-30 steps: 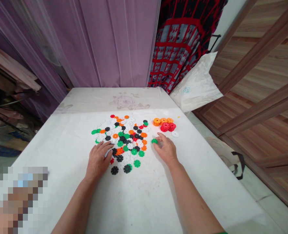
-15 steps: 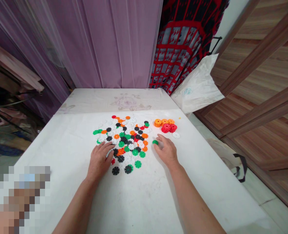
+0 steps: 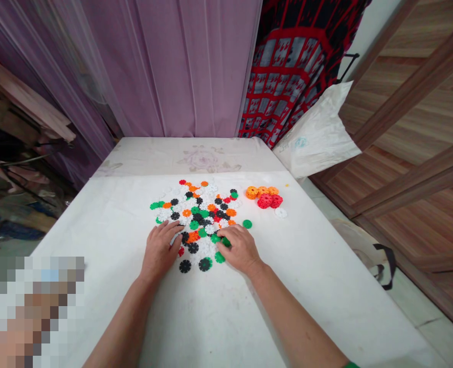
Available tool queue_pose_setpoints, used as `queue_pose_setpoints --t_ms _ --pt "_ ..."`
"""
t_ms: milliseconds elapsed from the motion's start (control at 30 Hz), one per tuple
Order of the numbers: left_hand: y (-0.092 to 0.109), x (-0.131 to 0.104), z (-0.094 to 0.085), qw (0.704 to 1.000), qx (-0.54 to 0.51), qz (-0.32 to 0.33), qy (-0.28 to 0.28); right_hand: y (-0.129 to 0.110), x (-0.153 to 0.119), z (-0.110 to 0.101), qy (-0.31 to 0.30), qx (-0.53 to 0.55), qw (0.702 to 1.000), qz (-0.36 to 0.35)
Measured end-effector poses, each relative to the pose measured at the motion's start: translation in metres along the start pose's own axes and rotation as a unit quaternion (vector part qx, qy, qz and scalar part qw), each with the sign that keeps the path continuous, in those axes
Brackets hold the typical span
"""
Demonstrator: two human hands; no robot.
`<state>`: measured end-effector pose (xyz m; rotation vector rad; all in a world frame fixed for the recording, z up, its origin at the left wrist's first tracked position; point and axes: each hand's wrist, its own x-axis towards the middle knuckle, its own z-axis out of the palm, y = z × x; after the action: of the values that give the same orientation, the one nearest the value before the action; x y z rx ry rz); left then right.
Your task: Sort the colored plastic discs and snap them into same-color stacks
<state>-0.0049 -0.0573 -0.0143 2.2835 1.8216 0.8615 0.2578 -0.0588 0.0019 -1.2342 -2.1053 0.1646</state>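
Many notched discs in white, black, green, orange and red lie in a loose spread (image 3: 199, 217) on the white table. My left hand (image 3: 163, 248) rests at the spread's left edge, fingers apart, near a black disc (image 3: 185, 237). At the right edge my right hand (image 3: 240, 246) reaches over green discs, thumb and fingers apart; nothing shows held in it. A lone green disc (image 3: 247, 224) lies just beyond my right hand. Farther right, stacked orange discs (image 3: 251, 192) stand behind stacked red discs (image 3: 265, 201), with a white disc (image 3: 280, 212) beside them.
The table (image 3: 219, 317) has a white cover, with a flowered cloth (image 3: 201, 157) at its far end. A white bag (image 3: 318, 138) hangs by the right far corner. Purple curtains (image 3: 184, 66) are behind, and wooden doors (image 3: 414, 122) stand to the right.
My right hand has let go of the green disc, which now lies flat, and has moved left to the spread's right edge. My left hand has stayed in about the same place.
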Motion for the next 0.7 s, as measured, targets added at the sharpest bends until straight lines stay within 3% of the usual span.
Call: queue_pose_setpoints --t_ms 433,700 --pt "0.0005 0.0008 -0.0003 1.0 0.006 0.002 -0.004 -0.0036 0.0006 0.0075 -0.015 -0.003 1.0 0.009" --pt "0.0009 0.0 0.0011 1.0 0.007 0.0 0.006 -0.0037 0.0014 0.006 0.019 -0.043 0.998 -0.03"
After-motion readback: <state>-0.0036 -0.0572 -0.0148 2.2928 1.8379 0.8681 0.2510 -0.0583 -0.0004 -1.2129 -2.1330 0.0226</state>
